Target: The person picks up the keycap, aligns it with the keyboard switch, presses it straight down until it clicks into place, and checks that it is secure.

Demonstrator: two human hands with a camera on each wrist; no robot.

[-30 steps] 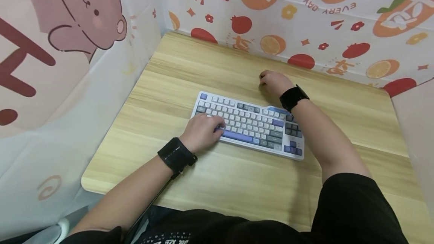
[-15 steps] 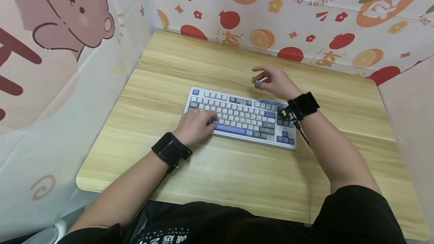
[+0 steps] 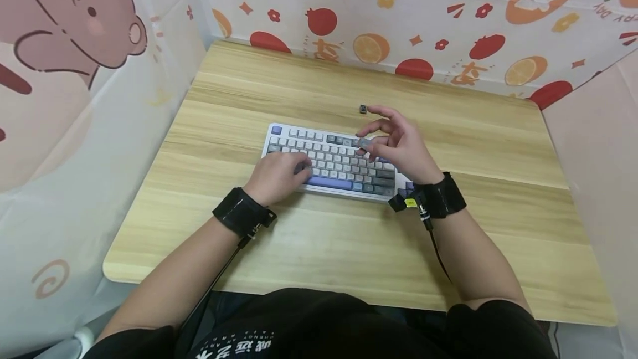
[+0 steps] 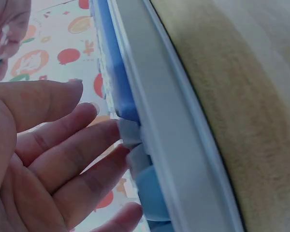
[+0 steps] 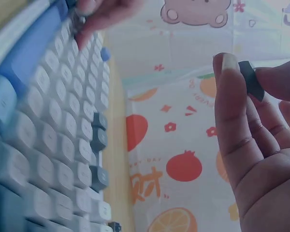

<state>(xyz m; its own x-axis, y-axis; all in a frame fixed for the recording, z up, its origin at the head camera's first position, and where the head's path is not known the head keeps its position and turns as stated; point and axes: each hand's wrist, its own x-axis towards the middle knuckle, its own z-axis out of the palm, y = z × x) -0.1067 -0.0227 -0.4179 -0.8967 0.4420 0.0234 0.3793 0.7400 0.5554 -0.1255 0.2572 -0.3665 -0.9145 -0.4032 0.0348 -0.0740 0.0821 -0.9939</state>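
Observation:
A white keyboard with white, grey and violet keycaps lies on the wooden table. My right hand is raised over its right part and pinches a grey keycap between thumb and a finger; the other fingers are spread. Past that hand, on the table behind the keyboard, sits a small black block like a key switch. My left hand rests at the keyboard's left end. In the left wrist view its fingertips touch the keys along the near edge, loosely bent.
The wooden table meets a printed cloth at the back and another with a bear at the left. Both wrists wear black straps, with a cable hanging from the right one.
My right hand has come back from the table behind the keyboard to above its keys, with the grey keycap now plainly seen. The small black block shows behind it. My left hand stays put.

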